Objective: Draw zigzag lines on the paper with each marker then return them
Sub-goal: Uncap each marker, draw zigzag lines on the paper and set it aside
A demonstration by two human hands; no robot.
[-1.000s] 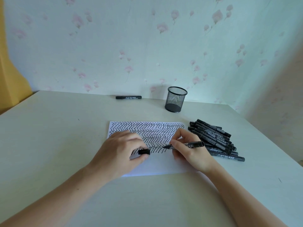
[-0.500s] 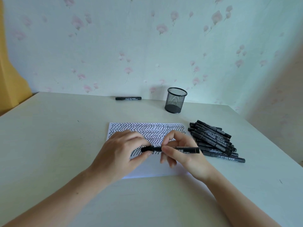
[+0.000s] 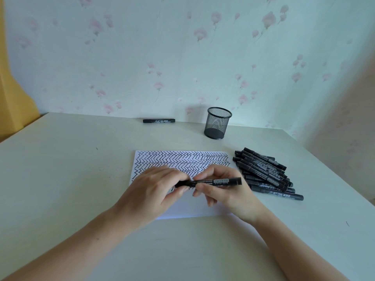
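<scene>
Holding one black marker (image 3: 211,182) level above the paper (image 3: 182,161), both hands meet over the sheet's middle. The left hand (image 3: 154,189) curls its thumb and fingers round the marker's left end, where the cap would sit; whether the cap is fully seated cannot be told. The right hand (image 3: 221,189) pinches the barrel between thumb and forefinger, with the other fingers loosely bent beneath it, and the marker's blunt right end juts out past the knuckles. The paper lies flat on the pale table (image 3: 71,179), its far half filled with rows of black zigzag lines, its near part white where the hands do not cover it. Just right of the paper rests a pile of black markers (image 3: 265,171), lying roughly parallel and stacked on one another, close to the right hand but not touching it. Beyond the paper, near the wall, stands an upright black mesh pen cup (image 3: 218,123). Left of that cup, well apart from the paper, a single black marker (image 3: 158,120) lies flat along the table's far edge.
</scene>
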